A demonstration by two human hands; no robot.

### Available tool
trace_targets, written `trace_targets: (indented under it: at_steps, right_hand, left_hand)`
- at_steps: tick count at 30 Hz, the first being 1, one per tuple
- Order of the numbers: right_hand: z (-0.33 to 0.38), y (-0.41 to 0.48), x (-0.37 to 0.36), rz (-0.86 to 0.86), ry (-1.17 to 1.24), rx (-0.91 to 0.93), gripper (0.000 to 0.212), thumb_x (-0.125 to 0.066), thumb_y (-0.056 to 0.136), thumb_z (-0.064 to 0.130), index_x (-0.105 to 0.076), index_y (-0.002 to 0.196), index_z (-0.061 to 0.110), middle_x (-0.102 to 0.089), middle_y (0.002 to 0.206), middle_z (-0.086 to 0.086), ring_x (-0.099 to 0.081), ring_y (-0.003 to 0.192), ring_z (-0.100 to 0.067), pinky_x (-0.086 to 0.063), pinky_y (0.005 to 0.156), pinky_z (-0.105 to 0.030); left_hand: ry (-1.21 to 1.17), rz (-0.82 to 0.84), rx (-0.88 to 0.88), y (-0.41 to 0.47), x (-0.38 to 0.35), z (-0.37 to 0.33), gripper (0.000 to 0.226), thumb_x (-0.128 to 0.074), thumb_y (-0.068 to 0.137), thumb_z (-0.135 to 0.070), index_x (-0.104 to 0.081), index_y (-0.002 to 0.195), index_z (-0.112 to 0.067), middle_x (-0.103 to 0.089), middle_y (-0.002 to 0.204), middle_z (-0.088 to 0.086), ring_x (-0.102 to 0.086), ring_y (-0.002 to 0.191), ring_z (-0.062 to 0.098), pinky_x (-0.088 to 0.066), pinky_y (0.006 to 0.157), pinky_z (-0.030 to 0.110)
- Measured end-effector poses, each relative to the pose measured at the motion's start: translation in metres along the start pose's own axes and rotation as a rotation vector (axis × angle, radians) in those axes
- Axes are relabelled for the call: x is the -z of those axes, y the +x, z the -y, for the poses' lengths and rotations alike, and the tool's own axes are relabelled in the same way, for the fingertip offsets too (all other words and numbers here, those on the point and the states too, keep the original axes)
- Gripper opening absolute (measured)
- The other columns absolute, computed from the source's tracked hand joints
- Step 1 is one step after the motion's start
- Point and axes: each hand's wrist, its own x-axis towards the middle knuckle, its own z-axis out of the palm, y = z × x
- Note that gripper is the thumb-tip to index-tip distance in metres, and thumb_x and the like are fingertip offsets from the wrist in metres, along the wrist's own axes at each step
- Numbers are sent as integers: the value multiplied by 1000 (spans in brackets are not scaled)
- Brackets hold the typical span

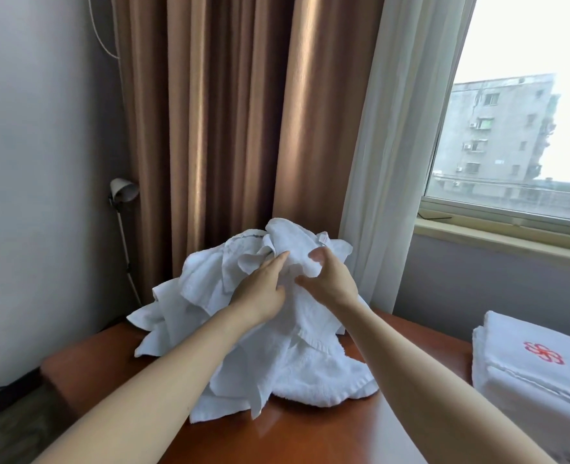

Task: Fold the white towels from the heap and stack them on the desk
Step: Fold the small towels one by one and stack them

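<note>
L hand (260,291): fingers straight, palm down.
R hand (332,279): thumb + fingers curled, pinching towel (290,241) (a fold).
Arms: both stretched fwd, hands close together.

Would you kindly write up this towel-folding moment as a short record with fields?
desk: reddish wood, bears the heap
heap: unfolded white towels, mid-desk
left hand: fingers straight, resting on the heap
right hand: grips a towel at the heap's top
stack: folded white towels, red emblem on top, far right
lamp: left, beside the brown curtain
</note>
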Motion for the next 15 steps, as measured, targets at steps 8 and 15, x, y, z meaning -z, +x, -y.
trace_targets:
  at_steps: [8, 15]
  right_hand:
    - [4, 13, -4, -142, 219, 27, 12, -52, 99, 23, -62, 103, 18, -66, 98, 8, -62, 99, -15, -43, 76, -28]
    - [33, 20, 69, -413, 679, 21, 9, -49, 97, 10, -56, 94, 15, -56, 83, 6, -53, 74, -4, -42, 67, -16]
  left_hand:
    - [-42, -35, -19, 18, -1, 3, 58, -48, 99, -16, -29, 154, -24, -36, 155, 0, -39, 139, 19, -39, 110, 35]
    - [-1, -208, -95, 43, 11, -42, 36, -50, 94, -32, -66, 123, -18, -66, 115, 10, -55, 114, 34, -45, 90, 39]
